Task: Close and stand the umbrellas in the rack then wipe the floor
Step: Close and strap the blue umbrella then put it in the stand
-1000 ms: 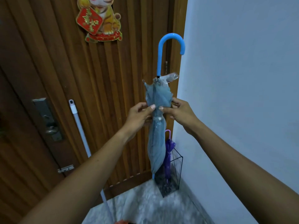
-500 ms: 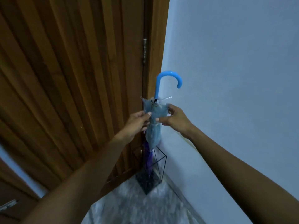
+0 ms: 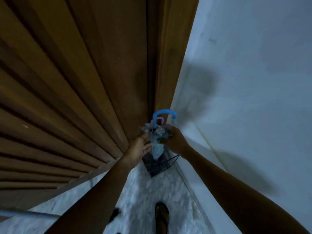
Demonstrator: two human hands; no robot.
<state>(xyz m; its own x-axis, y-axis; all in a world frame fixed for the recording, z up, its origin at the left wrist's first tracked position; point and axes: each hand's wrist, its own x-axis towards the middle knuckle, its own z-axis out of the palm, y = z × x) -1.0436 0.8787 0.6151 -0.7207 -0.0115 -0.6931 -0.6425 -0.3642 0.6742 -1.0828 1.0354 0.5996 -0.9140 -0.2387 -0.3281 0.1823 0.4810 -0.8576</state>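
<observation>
Head view, 1 of 1.

- Blue umbrella (image 3: 156,144): folded, long axis near upright, hook handle at the top and lower end down inside the rack (image 3: 170,162). Whether its tip rests on the rack's base cannot be told, because the frame is blurred there.
- Purple umbrella (image 3: 160,119): only the pale hook shows, just behind the blue handle. It already stands in the same rack.
- Rack: black wire frame in the corner where the door (image 3: 84,81) meets the wall (image 3: 253,73), standing on the floor (image 3: 152,191).
- Right hand (image 3: 174,141): the nearer of the 2 hands to the gathered canopy top. It reaches in from the wall side with its fingers curled round the bunched fabric, and the umbrella lies directly left of its palm.
- Left hand (image 3: 140,146): on the door side with the arm stretched forward. Its fingers are loosely straight and a little apart, with the tips at the canopy's flank, and it steadies rather than grasps.
- Sandalled foot (image 3: 162,215): on the floor, short of the rack.

Judgement: the coming move is a straight drop along the umbrella's axis. Release falls to the right hand.
</observation>
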